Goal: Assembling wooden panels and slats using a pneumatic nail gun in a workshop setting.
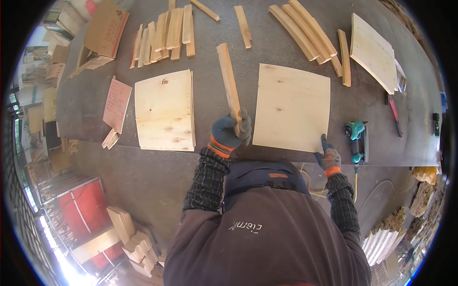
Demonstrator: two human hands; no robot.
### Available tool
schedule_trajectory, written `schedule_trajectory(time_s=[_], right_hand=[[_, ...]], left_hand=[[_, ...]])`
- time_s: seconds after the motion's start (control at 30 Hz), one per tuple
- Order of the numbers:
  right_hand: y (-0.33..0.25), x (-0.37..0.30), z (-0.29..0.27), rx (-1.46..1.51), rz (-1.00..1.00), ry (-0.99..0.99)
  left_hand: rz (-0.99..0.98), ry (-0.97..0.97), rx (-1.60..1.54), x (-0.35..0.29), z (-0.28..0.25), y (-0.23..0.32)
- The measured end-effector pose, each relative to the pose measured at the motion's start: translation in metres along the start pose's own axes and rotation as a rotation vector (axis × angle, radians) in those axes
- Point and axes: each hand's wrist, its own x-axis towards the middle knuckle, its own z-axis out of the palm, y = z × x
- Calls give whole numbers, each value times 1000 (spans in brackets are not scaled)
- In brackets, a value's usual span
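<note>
My left hand (230, 131), in a grey-blue glove with an orange cuff, is closed round the near end of a wooden strip (228, 78). The strip points away from me above the dark table, between two panels. To its right lies a square plywood panel (292, 107). My gloved right hand (329, 156) touches that panel's near right corner, thumb and forefinger apart. On the left is a stack of similar panels (164, 112). A teal nail gun (355, 138) with a hose lies to the right of my right hand.
Wooden strips (167, 33) are piled at the far left, and longer strips (305, 31) lie far right beside another panel (372, 52). A cardboard box (102, 35), a reddish board (117, 105) and a red-handled tool (394, 112) are on the table (224, 24). Wood pieces (136, 238) are stacked below left.
</note>
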Motion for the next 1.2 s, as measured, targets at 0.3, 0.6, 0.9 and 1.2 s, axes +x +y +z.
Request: schedule_trajectory(time_s=[0.3, 0.6, 0.9, 1.2], right_hand=[[-7, -2, -3, 16, -45, 40], [-7, -5, 0, -70, -1, 57], [-13, -3, 3, -9, 45, 82], [-16, -3, 1, -11, 83, 52]], left_hand=[[208, 697, 869, 44, -55, 59], [655, 1316, 2052, 151, -89, 215], [166, 1540, 2306, 215, -108, 307], [194, 783, 580, 154, -124, 293]])
